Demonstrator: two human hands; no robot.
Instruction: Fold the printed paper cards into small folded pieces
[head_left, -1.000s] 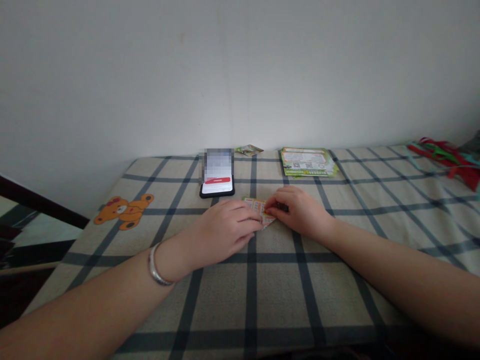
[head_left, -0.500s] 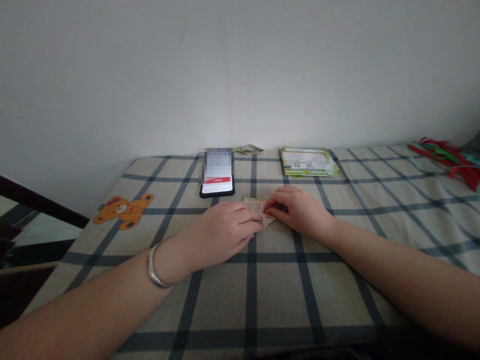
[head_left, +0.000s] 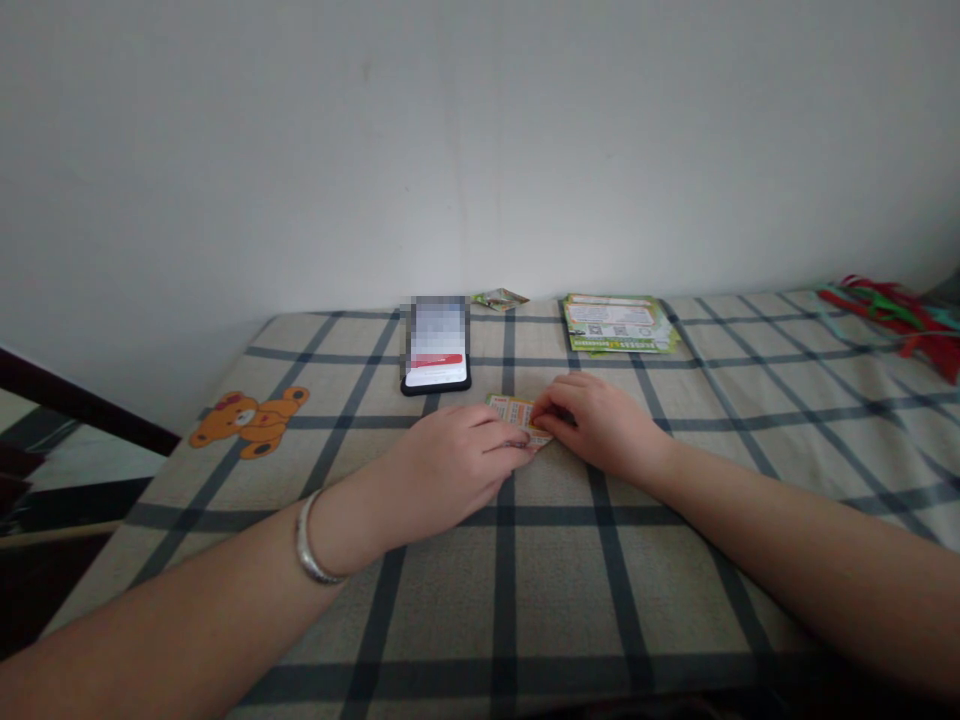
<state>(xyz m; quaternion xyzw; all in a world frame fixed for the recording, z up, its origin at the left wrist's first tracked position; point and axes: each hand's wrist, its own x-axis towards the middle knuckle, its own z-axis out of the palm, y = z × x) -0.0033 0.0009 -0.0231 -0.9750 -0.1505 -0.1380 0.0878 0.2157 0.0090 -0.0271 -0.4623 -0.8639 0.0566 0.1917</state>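
Between my hands lies a small folded paper (head_left: 517,411) printed in green, orange and white, flat on the checked cloth. My left hand (head_left: 457,465) has its fingers curled over the paper's near left edge, pressing on it. My right hand (head_left: 589,418) pinches the paper's right corner between thumb and forefinger. Both hands hide parts of the paper, so its full outline does not show. Behind my left hand a phone (head_left: 436,378) with a lit screen rests near the wall. A folded piece of printed paper (head_left: 501,299) sits beside the phone at the back edge.
A stack of green-edged printed leaflets (head_left: 611,325) lies at the back, right of the middle. Red and green ribbon-like strips (head_left: 900,315) are heaped at the far right. A flat orange bear figure (head_left: 251,422) is on the left. The wall (head_left: 480,150) rises behind the table.
My left fingers have shifted slightly right along the paper's near edge. My right hand keeps its pinch on the corner. Everything else stays put.
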